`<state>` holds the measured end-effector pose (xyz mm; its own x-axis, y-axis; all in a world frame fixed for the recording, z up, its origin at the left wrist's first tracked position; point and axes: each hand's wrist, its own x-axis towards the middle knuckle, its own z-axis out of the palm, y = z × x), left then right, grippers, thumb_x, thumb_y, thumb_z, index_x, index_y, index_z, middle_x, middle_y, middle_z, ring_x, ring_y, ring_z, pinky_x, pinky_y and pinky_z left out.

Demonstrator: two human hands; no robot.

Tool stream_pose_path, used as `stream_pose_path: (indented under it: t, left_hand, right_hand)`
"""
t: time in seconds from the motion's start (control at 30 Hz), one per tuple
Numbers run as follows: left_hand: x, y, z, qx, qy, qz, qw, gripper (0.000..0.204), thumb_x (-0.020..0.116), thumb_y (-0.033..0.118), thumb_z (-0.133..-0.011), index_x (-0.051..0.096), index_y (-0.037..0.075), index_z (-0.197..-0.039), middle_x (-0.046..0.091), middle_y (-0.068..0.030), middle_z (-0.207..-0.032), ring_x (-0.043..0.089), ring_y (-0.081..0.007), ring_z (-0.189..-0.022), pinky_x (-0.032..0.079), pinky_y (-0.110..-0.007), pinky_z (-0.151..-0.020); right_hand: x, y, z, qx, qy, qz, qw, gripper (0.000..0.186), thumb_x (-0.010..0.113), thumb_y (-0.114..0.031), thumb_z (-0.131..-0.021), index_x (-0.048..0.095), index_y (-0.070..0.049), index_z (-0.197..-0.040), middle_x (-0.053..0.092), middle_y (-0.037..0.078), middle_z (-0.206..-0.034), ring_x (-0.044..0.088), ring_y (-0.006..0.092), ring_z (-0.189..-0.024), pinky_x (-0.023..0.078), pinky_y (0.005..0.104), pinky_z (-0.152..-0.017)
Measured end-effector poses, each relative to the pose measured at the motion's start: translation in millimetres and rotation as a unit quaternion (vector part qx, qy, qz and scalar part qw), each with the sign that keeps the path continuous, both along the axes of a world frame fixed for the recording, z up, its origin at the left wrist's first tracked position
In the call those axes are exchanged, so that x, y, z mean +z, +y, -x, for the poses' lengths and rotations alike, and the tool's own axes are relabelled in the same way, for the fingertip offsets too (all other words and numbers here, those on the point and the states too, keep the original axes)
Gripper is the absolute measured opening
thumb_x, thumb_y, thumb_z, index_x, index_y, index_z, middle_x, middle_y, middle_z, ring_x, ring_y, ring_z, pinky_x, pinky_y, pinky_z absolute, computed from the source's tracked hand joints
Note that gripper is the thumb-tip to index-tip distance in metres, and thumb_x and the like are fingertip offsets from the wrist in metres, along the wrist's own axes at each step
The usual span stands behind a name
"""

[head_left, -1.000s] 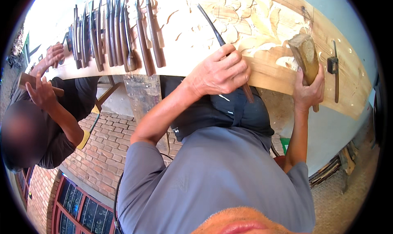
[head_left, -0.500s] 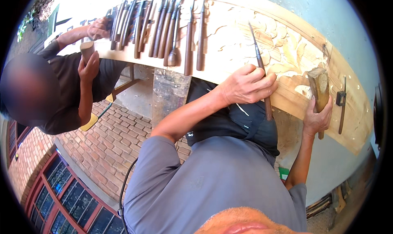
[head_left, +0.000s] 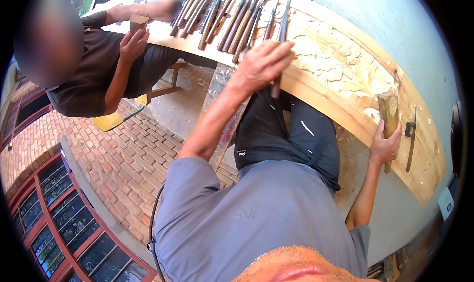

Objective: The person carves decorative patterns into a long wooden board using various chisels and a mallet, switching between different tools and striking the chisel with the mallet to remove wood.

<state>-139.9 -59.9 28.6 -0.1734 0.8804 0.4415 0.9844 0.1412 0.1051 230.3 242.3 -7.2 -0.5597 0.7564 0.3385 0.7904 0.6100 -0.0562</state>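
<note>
My left hand [head_left: 264, 67] is at the right end of a row of chisels [head_left: 237, 28], its slightly blurred fingers closed over a chisel [head_left: 283, 25]. The blade points away from me, and the dark wooden handle sticks out below the hand past the bench edge. Part of the row is hidden behind this hand. At the right, my right hand [head_left: 385, 146] grips a worn block-shaped wooden mallet [head_left: 389, 108], head up, over the carved panel [head_left: 340, 50]. Leaf and flower relief covers that pale wooden panel.
A marking gauge [head_left: 410, 129] lies on the panel to the right of the mallet. At the left, a co-worker [head_left: 98, 65] holds another wooden mallet [head_left: 138, 23] and reaches toward the chisels. Wood chips are scattered over the panel. Brick paving [head_left: 118, 153] lies below left.
My left hand has moved left, from over the carving to the chisel row. The view has shifted, and my right hand still holds the mallet.
</note>
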Motion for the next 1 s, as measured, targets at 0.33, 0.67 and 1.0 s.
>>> stream_pose_path:
  t: [0.33,0.67,1.0]
  left_hand:
    - [32,-91,130,0.043,0.093,0.135,0.985,0.038,0.069,0.004,-0.096,0.072,0.013,-0.133,0.058,-0.0135,-0.155,0.07,-0.0317,-0.127,0.061,-0.04,-0.1]
    - [10,-68,183,-0.08,0.146,0.197,0.966,0.049,0.061,0.008,-0.093,0.058,0.003,-0.141,0.051,-0.0183,-0.159,0.056,-0.0337,-0.144,0.045,-0.041,-0.123]
    - [-2,-69,175,-0.047,0.18,0.205,0.961,0.059,0.063,0.009,-0.095,0.054,0.007,-0.154,0.055,-0.014,-0.154,0.053,-0.0294,-0.146,0.046,-0.041,-0.121]
  right_hand:
    - [3,0,-1,0.013,0.01,-0.011,1.0,0.064,0.082,-0.043,-0.094,0.062,-0.007,-0.143,0.075,0.015,-0.127,0.073,0.0366,-0.112,0.058,0.0468,-0.09]
    - [1,1,-4,0.012,0.003,-0.016,1.0,0.065,0.082,-0.044,-0.094,0.062,-0.007,-0.143,0.074,0.015,-0.131,0.073,0.036,-0.116,0.058,0.0459,-0.094]
    - [7,-2,2,0.02,-0.002,-0.023,1.0,0.063,0.082,-0.042,-0.095,0.062,-0.006,-0.143,0.075,0.013,-0.129,0.073,0.0345,-0.115,0.059,0.044,-0.093]
